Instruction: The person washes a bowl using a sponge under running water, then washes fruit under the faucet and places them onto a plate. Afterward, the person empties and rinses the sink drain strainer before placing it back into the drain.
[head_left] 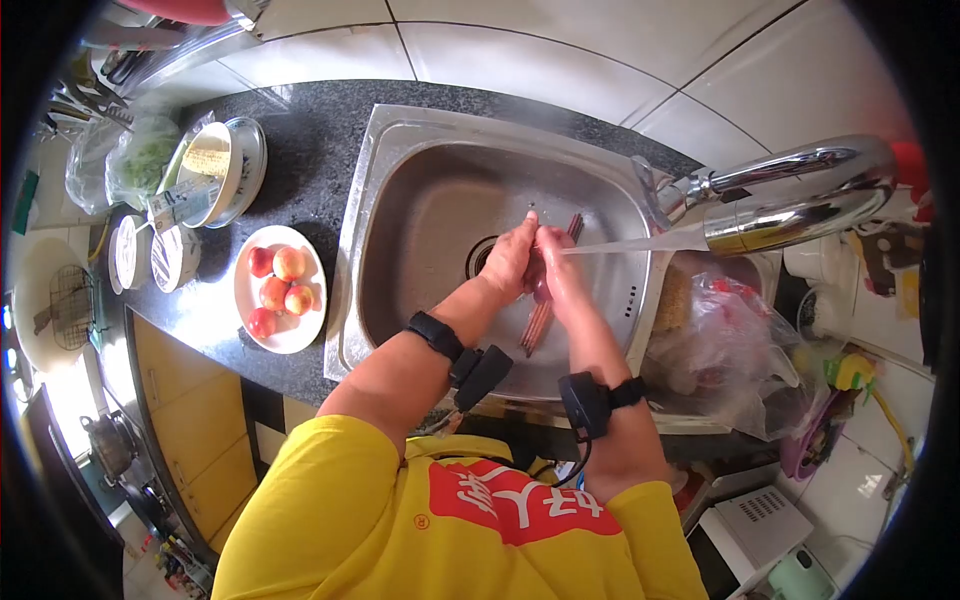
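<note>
Bright light from left; glare on countertop (214,318); edges bowed, corners black.

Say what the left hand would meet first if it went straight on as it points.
Beyond its fingertips, the left hand appears headed for the sink's far wall; depth is unclear, so the basin floor might come first.

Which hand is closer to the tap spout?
Right. The right hand is nearer the tap spout, at the end of the water stream; the left hand is beyond it, toward the fruit plate.
</note>
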